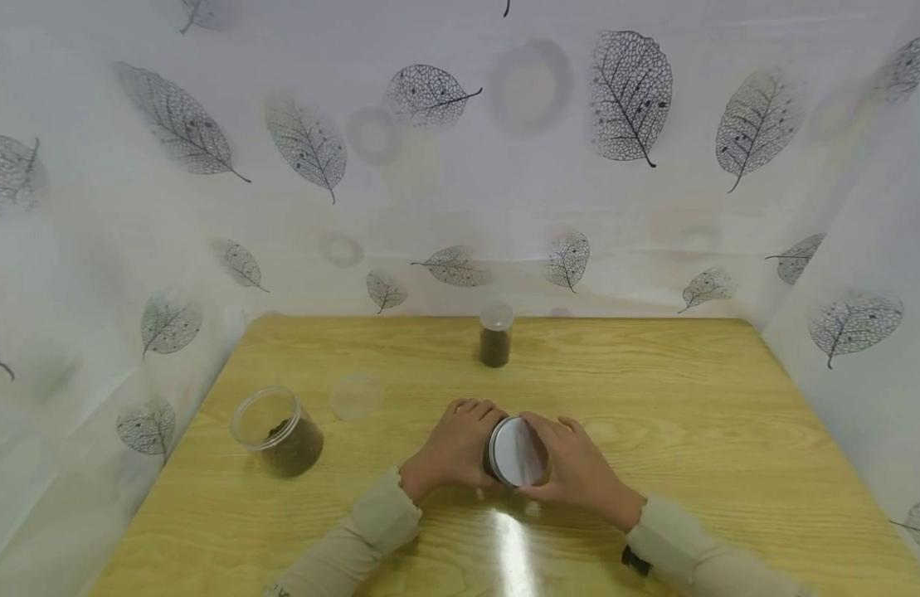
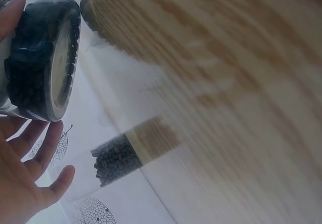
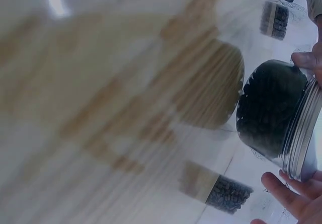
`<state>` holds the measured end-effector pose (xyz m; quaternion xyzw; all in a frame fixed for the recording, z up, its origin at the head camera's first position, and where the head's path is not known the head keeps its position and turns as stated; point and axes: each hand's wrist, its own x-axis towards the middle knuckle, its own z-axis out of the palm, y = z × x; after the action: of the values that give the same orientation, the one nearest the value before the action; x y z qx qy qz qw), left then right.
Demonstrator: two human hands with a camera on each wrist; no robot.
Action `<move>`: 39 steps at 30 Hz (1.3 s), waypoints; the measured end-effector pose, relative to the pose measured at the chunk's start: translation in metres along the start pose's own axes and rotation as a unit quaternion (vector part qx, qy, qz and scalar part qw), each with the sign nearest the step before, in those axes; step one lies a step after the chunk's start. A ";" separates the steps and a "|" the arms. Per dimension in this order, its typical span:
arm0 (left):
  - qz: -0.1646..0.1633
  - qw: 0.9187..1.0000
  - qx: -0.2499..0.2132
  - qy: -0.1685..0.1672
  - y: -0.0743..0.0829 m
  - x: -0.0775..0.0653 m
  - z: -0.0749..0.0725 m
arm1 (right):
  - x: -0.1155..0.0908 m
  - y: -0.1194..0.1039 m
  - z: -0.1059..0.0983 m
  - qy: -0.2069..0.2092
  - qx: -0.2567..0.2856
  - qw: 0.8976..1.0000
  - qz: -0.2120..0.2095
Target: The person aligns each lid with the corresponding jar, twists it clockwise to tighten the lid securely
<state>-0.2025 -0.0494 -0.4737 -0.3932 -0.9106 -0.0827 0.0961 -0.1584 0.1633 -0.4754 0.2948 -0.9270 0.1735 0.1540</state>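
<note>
The person's forearms reach in from the near edge, converging at the middle of the table [image 1: 691, 398], with pale sleeves [image 1: 388, 510] down to the wrists. The left hand [image 1: 460, 448] grasps the jar [image 2: 31, 58] from its left, fingers along the far side. The right hand [image 1: 582, 473] grips the lid [image 1: 518, 452], its thumb on the near side and its fingers on the far side. The jar, dark with beans, is between the hands near the front of the table. Its long axis tilts, lid toward the right hand and up, base toward the left; the base edge appears to touch the glossy wood. At left stand a clear jar [image 1: 291, 448] and, near it, a clear disc [image 1: 357, 397] lying flat. A small jar [image 1: 494, 344] stands upright at the back. Leaf-printed sheeting [image 1: 460, 191] walls three sides.
</note>
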 end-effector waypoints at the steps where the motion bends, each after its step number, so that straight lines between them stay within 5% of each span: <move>1: 0.000 1.000 0.000 0.001 0.000 0.000 0.000 | 0.000 -0.001 0.000 0.002 -0.002 1.000 0.003; 39: -0.002 1.000 0.011 0.026 0.003 -0.001 -0.002 | -0.006 -0.016 0.011 0.033 0.029 0.994 0.101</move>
<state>-0.1995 -0.0485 -0.4715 -0.3880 -0.9095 -0.0828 0.1242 -0.1459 0.1493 -0.4835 0.1981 -0.9411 0.2245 0.1573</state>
